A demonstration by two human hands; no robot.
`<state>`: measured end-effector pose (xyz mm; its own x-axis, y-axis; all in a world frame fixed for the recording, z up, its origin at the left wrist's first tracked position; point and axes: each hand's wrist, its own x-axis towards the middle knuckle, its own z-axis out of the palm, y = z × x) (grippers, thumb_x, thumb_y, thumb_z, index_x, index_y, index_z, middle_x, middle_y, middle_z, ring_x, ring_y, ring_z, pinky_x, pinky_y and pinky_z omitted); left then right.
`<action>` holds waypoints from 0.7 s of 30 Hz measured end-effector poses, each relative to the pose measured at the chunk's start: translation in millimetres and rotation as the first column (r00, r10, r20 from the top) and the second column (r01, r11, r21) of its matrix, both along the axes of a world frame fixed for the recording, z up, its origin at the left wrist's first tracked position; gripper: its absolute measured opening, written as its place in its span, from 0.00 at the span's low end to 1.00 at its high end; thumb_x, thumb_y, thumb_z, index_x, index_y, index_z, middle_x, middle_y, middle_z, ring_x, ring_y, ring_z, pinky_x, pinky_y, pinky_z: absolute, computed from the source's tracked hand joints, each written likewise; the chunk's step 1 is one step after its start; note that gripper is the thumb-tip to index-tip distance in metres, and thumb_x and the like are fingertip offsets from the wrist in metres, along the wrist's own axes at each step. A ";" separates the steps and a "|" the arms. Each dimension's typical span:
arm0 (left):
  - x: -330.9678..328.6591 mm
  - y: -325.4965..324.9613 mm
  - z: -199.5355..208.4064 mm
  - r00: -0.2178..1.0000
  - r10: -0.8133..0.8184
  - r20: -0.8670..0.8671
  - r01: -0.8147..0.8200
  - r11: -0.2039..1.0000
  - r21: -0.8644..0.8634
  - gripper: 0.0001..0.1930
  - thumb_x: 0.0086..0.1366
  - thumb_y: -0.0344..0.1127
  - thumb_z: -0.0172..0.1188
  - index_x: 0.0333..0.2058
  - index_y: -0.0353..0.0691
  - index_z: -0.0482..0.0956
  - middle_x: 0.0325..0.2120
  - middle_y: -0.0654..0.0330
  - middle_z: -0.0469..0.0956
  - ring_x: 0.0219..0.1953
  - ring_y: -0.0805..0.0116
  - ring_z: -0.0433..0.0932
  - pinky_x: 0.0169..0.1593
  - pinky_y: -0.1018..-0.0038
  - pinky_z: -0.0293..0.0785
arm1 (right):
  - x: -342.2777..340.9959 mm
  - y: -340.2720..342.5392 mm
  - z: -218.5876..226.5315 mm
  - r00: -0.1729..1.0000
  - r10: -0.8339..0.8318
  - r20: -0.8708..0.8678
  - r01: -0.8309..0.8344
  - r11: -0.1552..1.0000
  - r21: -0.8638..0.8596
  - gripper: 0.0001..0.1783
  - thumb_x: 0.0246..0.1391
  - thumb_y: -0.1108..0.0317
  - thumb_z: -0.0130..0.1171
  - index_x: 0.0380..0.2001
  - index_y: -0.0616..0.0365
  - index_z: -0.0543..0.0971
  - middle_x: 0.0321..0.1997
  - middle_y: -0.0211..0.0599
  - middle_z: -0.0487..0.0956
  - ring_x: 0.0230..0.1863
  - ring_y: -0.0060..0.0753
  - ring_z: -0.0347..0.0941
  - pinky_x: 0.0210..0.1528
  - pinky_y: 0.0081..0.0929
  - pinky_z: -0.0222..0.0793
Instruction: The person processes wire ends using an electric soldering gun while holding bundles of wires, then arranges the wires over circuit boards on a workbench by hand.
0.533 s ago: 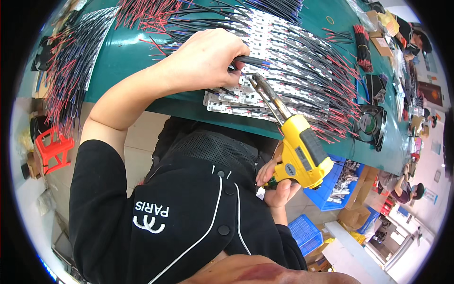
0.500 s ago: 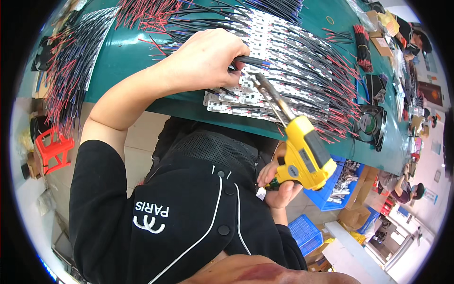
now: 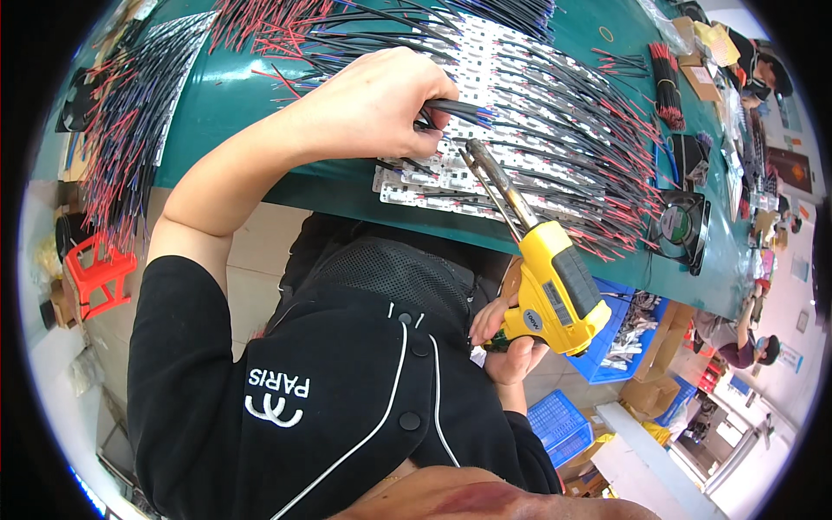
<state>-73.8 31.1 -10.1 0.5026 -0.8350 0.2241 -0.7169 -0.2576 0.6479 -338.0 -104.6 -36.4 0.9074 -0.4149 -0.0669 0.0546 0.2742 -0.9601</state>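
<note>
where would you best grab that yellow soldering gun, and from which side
Take the yellow pistol-shaped soldering gun by its handle at the lower end, coming from below the table edge, as the right hand does. The long metal tip points up at the white strips and is probably hot, so keep fingers on the plastic body.

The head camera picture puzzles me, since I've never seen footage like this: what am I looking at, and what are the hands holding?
A fisheye camera on a person's head looks down, so straight edges bend. The left hand pinches a bundle of black wires over white circuit strips lying on the green table. The right hand, lower down, grips a yellow soldering gun; its metal tip points at the strips. Many red and black wires fan across the table.
</note>
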 end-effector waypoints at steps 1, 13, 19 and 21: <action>0.0 -0.1 -1.7 1.000 -0.004 0.008 0.004 1.000 -0.016 0.09 0.43 0.27 0.60 0.23 0.30 0.71 0.19 0.54 0.72 0.21 0.61 0.73 0.27 0.72 0.70 | -0.4 0.0 -0.8 1.000 0.007 -0.006 -0.007 1.000 0.000 0.35 0.48 0.43 0.58 0.43 0.65 0.63 0.18 0.36 0.68 0.15 0.28 0.65 0.18 0.23 0.64; -12.6 0.4 -0.5 0.978 0.059 0.202 -0.077 0.994 0.083 0.11 0.42 0.29 0.62 0.27 0.33 0.73 0.24 0.52 0.73 0.29 0.52 0.73 0.32 0.64 0.69 | -1.1 1.7 -4.6 1.000 0.011 -0.025 -0.011 1.000 -0.007 0.38 0.47 0.43 0.60 0.43 0.68 0.62 0.17 0.35 0.68 0.15 0.27 0.65 0.18 0.21 0.63; -12.1 0.2 0.6 0.979 0.056 0.197 -0.074 0.993 0.087 0.12 0.42 0.30 0.63 0.27 0.33 0.73 0.24 0.52 0.73 0.29 0.51 0.73 0.33 0.64 0.69 | 3.0 1.7 -1.7 1.000 -0.031 -0.003 0.031 0.999 -0.010 0.42 0.45 0.42 0.61 0.46 0.72 0.61 0.15 0.34 0.67 0.13 0.26 0.64 0.16 0.20 0.62; -11.5 0.3 0.6 0.979 0.054 0.196 -0.072 0.994 0.087 0.12 0.42 0.30 0.63 0.27 0.33 0.73 0.24 0.52 0.73 0.29 0.51 0.73 0.33 0.64 0.69 | 5.0 -0.4 3.4 0.998 -0.052 0.020 0.052 0.998 -0.023 0.46 0.45 0.41 0.61 0.50 0.73 0.59 0.14 0.32 0.67 0.11 0.25 0.63 0.15 0.20 0.62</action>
